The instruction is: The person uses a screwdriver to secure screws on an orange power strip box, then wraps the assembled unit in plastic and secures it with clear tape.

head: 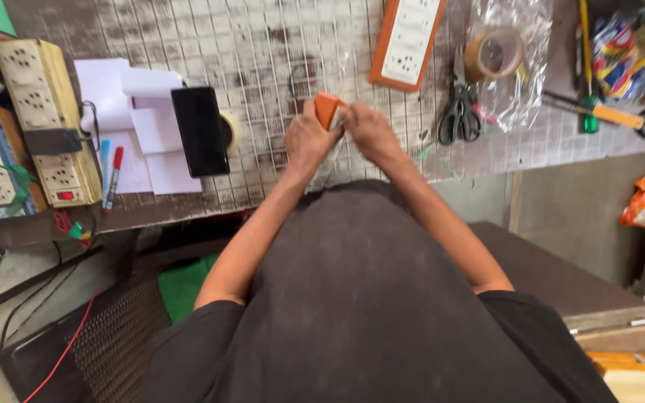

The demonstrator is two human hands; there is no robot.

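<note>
Your dark shirt [367,298] filled the foreground — both hands, left hand [309,140] and right hand [369,132], pinched the small orange block [327,109] over the bench [263,52]; handling looked midway, scissors [459,116] untouched.

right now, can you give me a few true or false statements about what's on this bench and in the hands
1. Both hands, the left hand and the right hand, are on a small orange piece. True.
2. The scissors lie to the left of the hands. False: they lie to their right.
3. A black phone rests on white papers. True.
4. The roll of brown tape sits bare on the floor. False: it is on the bench, inside a clear plastic bag.
5. The orange-framed switch board is in the left hand. False: it lies on the bench.
</note>
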